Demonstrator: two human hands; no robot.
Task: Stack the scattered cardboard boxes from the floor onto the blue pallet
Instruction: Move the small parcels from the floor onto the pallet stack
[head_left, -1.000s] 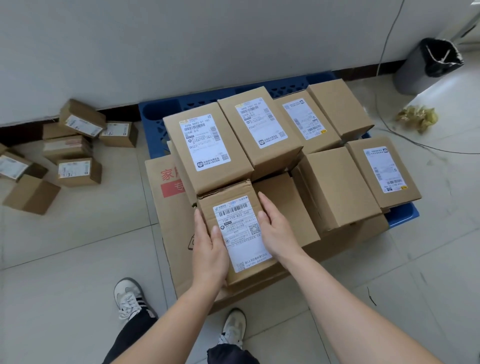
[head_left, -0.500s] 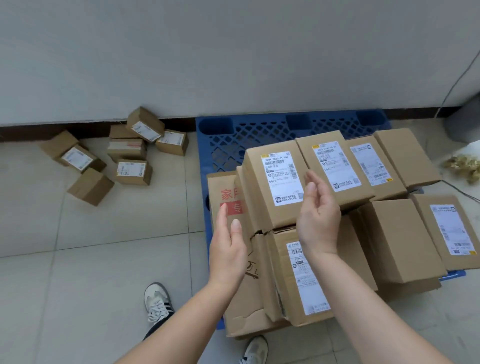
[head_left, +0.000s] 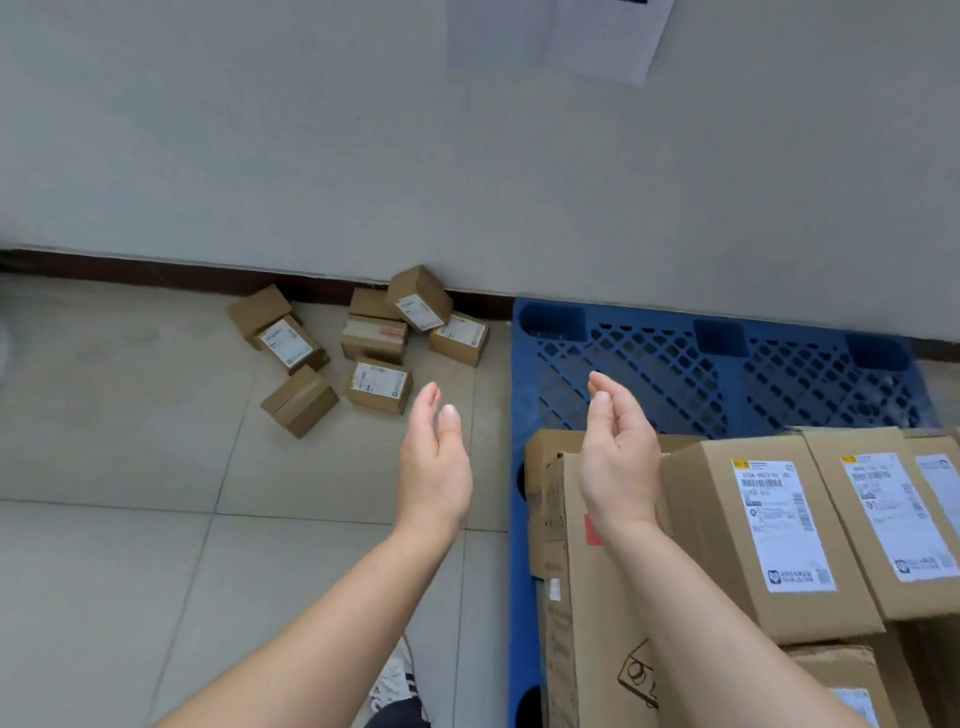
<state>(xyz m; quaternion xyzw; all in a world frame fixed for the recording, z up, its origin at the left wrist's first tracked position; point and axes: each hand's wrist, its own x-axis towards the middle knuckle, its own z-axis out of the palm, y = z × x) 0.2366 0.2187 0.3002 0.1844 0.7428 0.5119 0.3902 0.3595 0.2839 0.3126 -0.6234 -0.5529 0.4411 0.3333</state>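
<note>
Both hands are raised, palms facing each other, holding nothing. My left hand (head_left: 435, 457) hovers over the floor tiles; my right hand (head_left: 615, 451) hangs over the near left corner of the blue pallet (head_left: 675, 358). Stacked cardboard boxes (head_left: 763, 525) with white labels fill the pallet's near right part, on a large flat carton (head_left: 582, 597). Several small boxes (head_left: 376, 384) lie scattered on the floor by the wall, up and left of my left hand.
A grey wall with a dark skirting board (head_left: 156, 270) runs behind the floor boxes and the pallet. A white sheet (head_left: 566, 31) hangs on the wall at top. My shoe (head_left: 392, 680) shows at the bottom edge.
My hands let go of the labelled box set on the stack, lifted off it and opened. The view swung left, bringing the floor boxes toward the centre.
</note>
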